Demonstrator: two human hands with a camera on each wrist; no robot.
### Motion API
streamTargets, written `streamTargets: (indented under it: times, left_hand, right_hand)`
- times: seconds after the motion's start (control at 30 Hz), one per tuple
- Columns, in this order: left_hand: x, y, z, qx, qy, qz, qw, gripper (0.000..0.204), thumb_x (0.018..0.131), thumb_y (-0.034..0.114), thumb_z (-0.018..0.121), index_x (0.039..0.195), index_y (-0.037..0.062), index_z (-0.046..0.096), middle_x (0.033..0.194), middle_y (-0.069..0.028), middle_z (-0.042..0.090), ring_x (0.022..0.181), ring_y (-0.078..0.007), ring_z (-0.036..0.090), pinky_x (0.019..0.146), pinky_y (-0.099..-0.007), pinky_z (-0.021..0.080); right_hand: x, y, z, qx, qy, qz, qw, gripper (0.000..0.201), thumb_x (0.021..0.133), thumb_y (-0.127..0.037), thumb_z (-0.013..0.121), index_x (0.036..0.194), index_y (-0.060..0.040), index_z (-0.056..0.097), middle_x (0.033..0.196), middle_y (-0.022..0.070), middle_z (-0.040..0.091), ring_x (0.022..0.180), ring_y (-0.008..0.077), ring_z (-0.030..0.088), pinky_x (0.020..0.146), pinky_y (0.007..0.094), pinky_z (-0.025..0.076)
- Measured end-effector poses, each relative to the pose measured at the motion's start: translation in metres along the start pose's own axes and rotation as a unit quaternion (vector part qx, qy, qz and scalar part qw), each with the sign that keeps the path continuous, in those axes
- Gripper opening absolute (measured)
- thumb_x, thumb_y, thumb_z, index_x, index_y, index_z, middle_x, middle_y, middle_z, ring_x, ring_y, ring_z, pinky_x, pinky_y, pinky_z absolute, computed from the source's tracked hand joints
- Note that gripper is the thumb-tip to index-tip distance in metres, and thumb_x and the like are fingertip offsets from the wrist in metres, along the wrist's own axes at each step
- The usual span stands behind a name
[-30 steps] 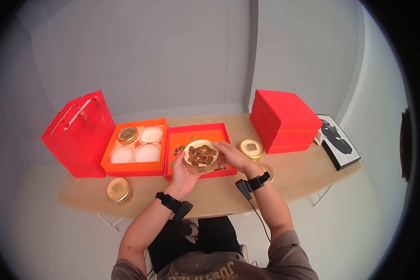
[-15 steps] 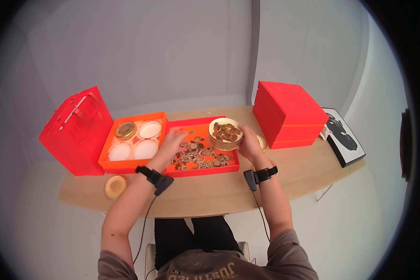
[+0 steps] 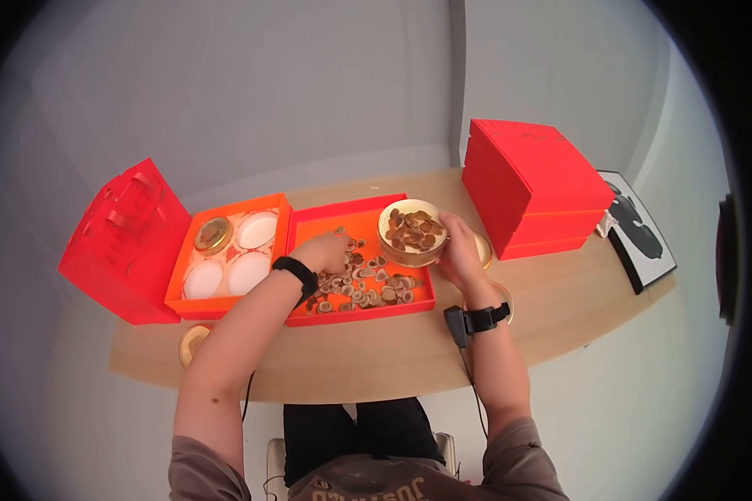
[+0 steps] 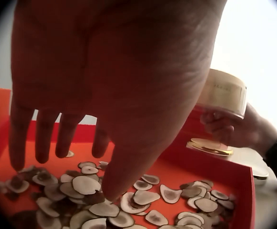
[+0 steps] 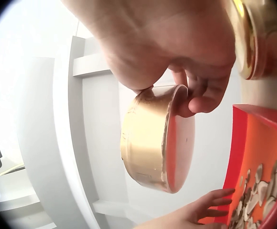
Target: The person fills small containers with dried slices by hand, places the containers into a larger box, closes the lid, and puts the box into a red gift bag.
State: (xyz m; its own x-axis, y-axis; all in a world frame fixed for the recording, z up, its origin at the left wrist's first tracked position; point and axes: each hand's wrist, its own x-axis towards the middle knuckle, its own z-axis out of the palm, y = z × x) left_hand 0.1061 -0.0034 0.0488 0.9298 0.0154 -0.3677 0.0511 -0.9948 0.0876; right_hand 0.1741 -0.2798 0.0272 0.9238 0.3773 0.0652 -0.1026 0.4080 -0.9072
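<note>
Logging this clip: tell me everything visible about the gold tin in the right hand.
The tin is round, shallow and lidless, with gold, metallic-looking walls and a pale base. It is partly filled with brown dried slices. The right hand grips its right side, fingers curled under the base, holding it roughly level above the right end of the red tray. Nothing else touches it.

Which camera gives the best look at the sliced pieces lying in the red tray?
The left wrist view: the tan sliced pieces fill its lower frame, close beneath the left hand. The head view shows them small; the right wrist view catches only a few at its edge.
</note>
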Motion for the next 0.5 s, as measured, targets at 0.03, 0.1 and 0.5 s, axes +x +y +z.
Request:
streamTargets:
  times: [0.03,0.1,0.5]
  left_hand:
    - [-0.001,0.003,0.0,0.008,0.002,0.011,1.0,0.08,0.08,0.029,0.081,0.149,0.0103,0.045,0.122,-0.0229,0.064,0.114,-0.0378,0.064,0.098,-0.0463,0.052]
    - [-0.003,0.009,-0.001,0.011,-0.016,-0.001,1.0,0.08,0.079,0.027,0.082,0.149,0.011,0.046,0.12,-0.0228,0.065,0.113,-0.0378,0.064,0.097,-0.0461,0.053]
    - [0.005,-0.002,0.004,-0.055,-0.05,0.063,0.995,0.053,0.088,0.021,0.074,0.136,0.0076,0.055,0.114,-0.0165,0.069,0.104,-0.0298,0.068,0.086,-0.0406,0.055]
  right_hand:
    - [-0.001,-0.001,0.0,0.003,0.001,0.003,1.0,0.032,0.103,-0.033,0.058,0.114,-0.0039,0.061,0.08,0.0004,0.061,0.06,0.0084,0.057,0.048,0.0235,0.043]
    - [-0.002,0.0,-0.001,-0.017,0.007,0.006,1.0,0.032,0.103,-0.034,0.058,0.115,-0.004,0.061,0.08,0.0003,0.061,0.06,0.0076,0.057,0.049,0.0232,0.043]
    - [-0.006,0.003,-0.012,-0.059,0.025,0.032,0.997,0.035,0.102,-0.037,0.059,0.116,-0.0047,0.061,0.076,-0.0013,0.06,0.055,0.0062,0.054,0.047,0.0223,0.042]
